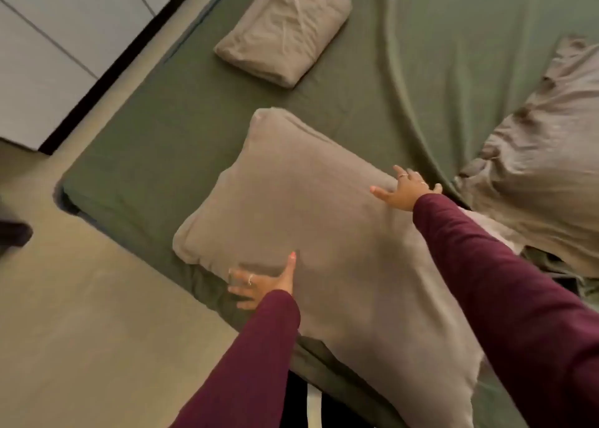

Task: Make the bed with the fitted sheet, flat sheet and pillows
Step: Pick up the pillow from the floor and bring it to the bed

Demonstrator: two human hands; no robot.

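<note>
A big taupe pillow [311,233] lies on the bed near its front corner. My left hand [262,282] grips the pillow's near left edge, thumb on top and fingers underneath. On the pillow's far right edge rests my right hand [405,189], fingers spread flat, holding nothing. The olive green fitted sheet [181,142] covers the mattress, with long wrinkles at the right. A folded taupe flat sheet [285,29] sits on the bed farther back. A second taupe pillow [547,175], crumpled, lies at the right edge.
The mattress sits low on a beige floor [81,314]. White cabinet doors [48,39] with a dark base strip stand at the upper left. A dark object [13,230] shows at the left edge of the floor.
</note>
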